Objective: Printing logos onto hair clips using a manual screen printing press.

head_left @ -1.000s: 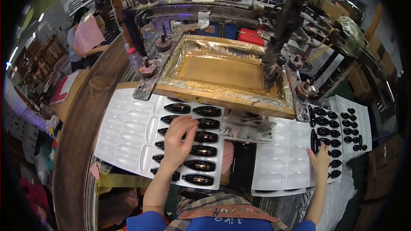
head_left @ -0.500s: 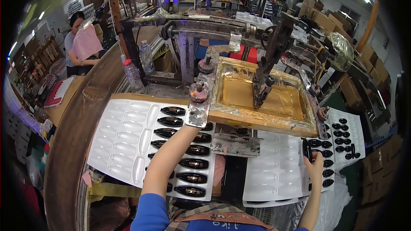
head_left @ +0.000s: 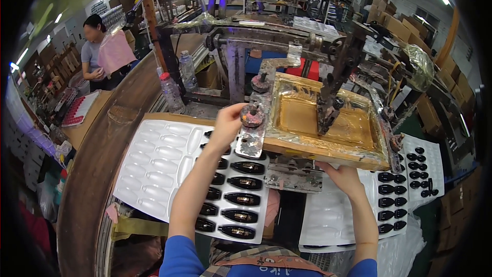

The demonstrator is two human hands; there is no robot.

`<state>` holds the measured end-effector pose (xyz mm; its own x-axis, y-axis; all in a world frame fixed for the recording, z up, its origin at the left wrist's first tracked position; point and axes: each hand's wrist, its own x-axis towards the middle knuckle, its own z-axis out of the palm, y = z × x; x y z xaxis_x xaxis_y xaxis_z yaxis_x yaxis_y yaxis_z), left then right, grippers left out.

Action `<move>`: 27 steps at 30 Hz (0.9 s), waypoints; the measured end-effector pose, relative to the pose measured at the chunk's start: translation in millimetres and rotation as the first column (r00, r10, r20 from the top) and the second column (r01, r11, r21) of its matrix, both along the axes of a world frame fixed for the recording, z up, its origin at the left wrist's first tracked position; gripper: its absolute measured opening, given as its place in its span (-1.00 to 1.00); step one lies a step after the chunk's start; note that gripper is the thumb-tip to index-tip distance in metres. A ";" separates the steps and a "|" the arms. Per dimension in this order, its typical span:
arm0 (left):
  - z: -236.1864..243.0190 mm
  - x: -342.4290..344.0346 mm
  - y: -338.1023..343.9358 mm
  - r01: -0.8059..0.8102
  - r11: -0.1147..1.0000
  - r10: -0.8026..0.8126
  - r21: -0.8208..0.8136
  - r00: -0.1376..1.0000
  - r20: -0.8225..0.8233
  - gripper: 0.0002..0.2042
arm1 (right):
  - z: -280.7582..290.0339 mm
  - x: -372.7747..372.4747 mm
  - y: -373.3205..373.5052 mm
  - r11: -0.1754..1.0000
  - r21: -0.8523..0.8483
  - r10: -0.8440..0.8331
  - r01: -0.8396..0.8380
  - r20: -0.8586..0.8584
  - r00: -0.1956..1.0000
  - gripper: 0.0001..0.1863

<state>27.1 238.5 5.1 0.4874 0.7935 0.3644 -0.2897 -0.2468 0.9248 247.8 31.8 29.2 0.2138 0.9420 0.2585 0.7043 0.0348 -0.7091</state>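
My left hand (head_left: 226,127) is closed at the left side of the paint-spattered clamp knob (head_left: 252,116), with its fingers curled against it. The knob sits on a metal bracket (head_left: 249,146) beside a wooden screen-printing frame (head_left: 328,153) smeared with gold ink. Beneath the frame's front edge, my right hand (head_left: 342,176) reaches toward the metal fixture (head_left: 293,179). Its fingers are mostly hidden there, so what they hold does not show. Black bottle-shaped pieces with gold print (head_left: 244,199) lie in the white moulded tray (head_left: 148,166) at left.
At right, another white tray (head_left: 328,220) carries black pieces (head_left: 392,190) along its right side. Behind it is a further tray (head_left: 434,164). Plastic bottles (head_left: 171,92) stand left of the press. A curved brown belt (head_left: 84,195) runs at far left, where a co-worker (head_left: 97,51) stands.
My left hand has come up from under the bracket to the knob. My right hand, which held a black piece over the right tray, has moved left under the frame. The view has shifted slightly.
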 end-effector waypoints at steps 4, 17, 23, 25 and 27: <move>-17.1 -86.9 23.8 -0.261 0.963 0.258 -0.073 0.965 -0.047 -0.81 | 7.8 -26.3 20.6 0.984 -0.175 0.047 -0.033 0.074 0.996 -0.64; -170.5 -166.3 60.2 -0.827 0.561 0.807 -0.016 0.552 -0.208 -0.87 | -20.6 23.7 -38.1 0.989 0.092 -0.130 0.113 0.215 0.968 -0.66; -165.2 -158.7 21.4 -0.779 0.610 0.774 0.146 0.545 -0.322 -0.87 | -48.3 121.8 -78.9 0.904 0.216 -0.428 0.370 0.422 0.799 -0.75; -159.2 -156.9 13.8 -0.755 0.627 0.755 0.194 0.526 -0.392 -0.88 | -63.0 149.2 -82.4 0.894 0.188 -0.446 0.406 0.430 0.785 -0.76; -148.7 -156.0 9.8 -0.723 0.644 0.739 0.249 0.504 -0.448 -0.88 | -76.7 175.6 -82.0 0.793 -0.181 -0.307 0.582 0.707 0.637 -0.72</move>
